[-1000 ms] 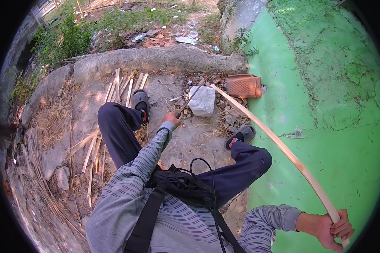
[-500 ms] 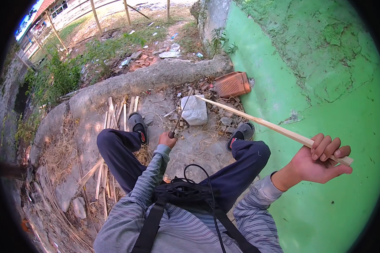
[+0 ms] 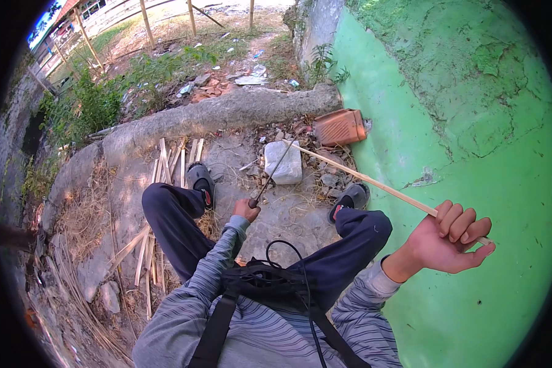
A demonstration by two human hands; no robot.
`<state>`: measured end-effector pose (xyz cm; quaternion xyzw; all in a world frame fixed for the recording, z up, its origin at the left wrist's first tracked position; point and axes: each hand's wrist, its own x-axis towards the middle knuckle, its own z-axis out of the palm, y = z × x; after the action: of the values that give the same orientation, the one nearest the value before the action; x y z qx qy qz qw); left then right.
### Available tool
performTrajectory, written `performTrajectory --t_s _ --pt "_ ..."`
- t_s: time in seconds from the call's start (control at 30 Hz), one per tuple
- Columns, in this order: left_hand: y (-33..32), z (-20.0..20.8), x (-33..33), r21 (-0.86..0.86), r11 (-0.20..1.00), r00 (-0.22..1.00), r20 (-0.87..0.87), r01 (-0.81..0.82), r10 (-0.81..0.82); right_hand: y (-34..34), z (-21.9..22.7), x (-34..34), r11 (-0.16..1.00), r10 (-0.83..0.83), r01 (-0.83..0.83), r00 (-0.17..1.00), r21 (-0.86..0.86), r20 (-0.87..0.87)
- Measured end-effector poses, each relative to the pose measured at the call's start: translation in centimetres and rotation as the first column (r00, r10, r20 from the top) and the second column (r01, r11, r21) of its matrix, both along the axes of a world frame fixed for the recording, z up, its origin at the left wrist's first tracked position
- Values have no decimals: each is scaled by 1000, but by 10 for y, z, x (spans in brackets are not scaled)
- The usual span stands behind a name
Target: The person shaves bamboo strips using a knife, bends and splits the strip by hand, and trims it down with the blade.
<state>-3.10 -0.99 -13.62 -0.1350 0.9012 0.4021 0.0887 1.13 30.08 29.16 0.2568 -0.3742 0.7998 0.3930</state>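
My left hand [image 3: 246, 210] is closed round the dark handle of a knife [image 3: 275, 170], its long thin blade slanting up and right across a whitish stone block [image 3: 283, 162]. At the right, my right hand [image 3: 451, 238] grips the near end of a long pale wooden strip [image 3: 374, 182], perhaps bamboo. The strip runs up and left to the block's top edge, where its far end meets or crosses the blade close to the tip. I cannot tell whether the two touch there. Both hands are apart from the block, which sits on the ground between my feet.
Split strips [image 3: 164, 164] lie beside my left foot, with more strips [image 3: 146, 257] further back at my left. An orange clay block [image 3: 340, 127] rests against the green wall [image 3: 472, 184] on the right. A low concrete kerb [image 3: 208, 115] runs across ahead.
My left hand has shifted slightly right and down, bringing the blade further over the block. My right hand has moved left and a little down, and the strip now shows a narrower side.
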Motion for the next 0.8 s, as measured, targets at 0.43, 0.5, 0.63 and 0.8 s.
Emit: performTrajectory --t_s 0.43,0.5,0.63,0.8 --pt "-50 -9 15 -11 961 954 -124 -275 271 -77 15 -46 901 -428 433 886 9 182" --pt "-55 -13 15 -11 948 940 -137 -318 314 -88 8 -59 915 -403 400 890 57 214" --pt "-60 -14 16 32 922 915 -116 -386 387 -96 -4 -78 922 -370 339 913 185 170" --pt "-57 -7 13 27 910 902 -119 -414 414 -98 -11 -105 975 -222 214 961 64 168"
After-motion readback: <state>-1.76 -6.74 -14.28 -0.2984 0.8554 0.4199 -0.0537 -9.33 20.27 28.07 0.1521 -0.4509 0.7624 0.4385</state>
